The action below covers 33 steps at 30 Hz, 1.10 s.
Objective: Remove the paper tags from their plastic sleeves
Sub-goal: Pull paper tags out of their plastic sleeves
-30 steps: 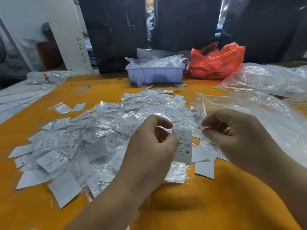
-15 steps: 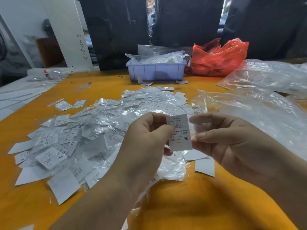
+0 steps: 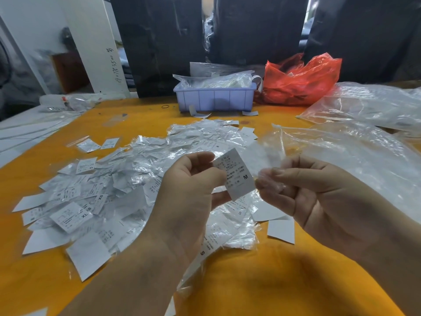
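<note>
Tag (image 3: 235, 174) now out of sleeve (image 3: 271, 156), just apart. Your left hand (image 3: 193, 192) pinches tag; right hand (image 3: 319, 195) pinches empty sleeve. Drop both, take next from pile (image 3: 127, 179).

I see matt white paper in the tag (image 3: 237, 173), a glossy, clear plastic sleeve (image 3: 271, 156) at its 2 o'clock, crinkled shiny film over the pile (image 3: 127, 179), and a smooth matt orange tabletop (image 3: 273, 281).
</note>
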### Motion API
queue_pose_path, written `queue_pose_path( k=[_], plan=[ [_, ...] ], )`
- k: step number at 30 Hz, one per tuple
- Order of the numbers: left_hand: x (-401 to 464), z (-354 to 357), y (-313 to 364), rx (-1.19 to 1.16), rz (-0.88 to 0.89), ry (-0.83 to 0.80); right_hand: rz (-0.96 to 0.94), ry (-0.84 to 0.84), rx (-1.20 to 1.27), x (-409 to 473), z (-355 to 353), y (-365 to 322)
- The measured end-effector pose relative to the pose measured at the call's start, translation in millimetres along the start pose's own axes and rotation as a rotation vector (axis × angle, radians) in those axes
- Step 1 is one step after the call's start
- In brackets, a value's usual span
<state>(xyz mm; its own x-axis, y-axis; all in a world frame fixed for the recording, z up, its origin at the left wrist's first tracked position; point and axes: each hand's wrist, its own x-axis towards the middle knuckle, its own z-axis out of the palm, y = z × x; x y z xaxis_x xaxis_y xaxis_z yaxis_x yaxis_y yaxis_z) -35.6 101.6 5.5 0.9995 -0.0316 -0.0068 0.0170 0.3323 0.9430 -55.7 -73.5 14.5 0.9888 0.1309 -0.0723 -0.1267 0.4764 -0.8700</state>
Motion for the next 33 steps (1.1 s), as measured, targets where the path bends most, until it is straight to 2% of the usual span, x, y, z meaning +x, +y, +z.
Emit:
queue_pose_path(
  k=[8, 10, 13, 15, 25, 33],
  plan=[
    [-2.2, 3.9, -1.2, 0.033, -0.058, -0.116, 0.054, 0.066, 0.187, 2.9, -2.9, 4.2],
    [-2.5, 5.2, -1.3, 0.081, -0.06, -0.128, 0.064, 0.093, 0.134, 3.4, -3.3, 6.8],
    [-3.2, 4.9, -0.3, 0.212, -0.019, -0.114, 0.083, 0.087, -0.097, 1.6, -1.4, 8.1],
    [-3.4, 3.6, 1.6, 0.246, 0.0, -0.112, 0.08, 0.066, -0.136, 1.2, -1.5, 8.3],
    [-4.5, 0.8, 3.1, 0.193, -0.015, -0.18, 0.036, 0.018, -0.042, 2.6, -5.1, 8.0],
    [-6.4, 6.4, -0.6, -0.068, -0.289, -0.303, -0.072, 0.0, -0.165, 3.7, -5.6, 9.3]
  ],
)
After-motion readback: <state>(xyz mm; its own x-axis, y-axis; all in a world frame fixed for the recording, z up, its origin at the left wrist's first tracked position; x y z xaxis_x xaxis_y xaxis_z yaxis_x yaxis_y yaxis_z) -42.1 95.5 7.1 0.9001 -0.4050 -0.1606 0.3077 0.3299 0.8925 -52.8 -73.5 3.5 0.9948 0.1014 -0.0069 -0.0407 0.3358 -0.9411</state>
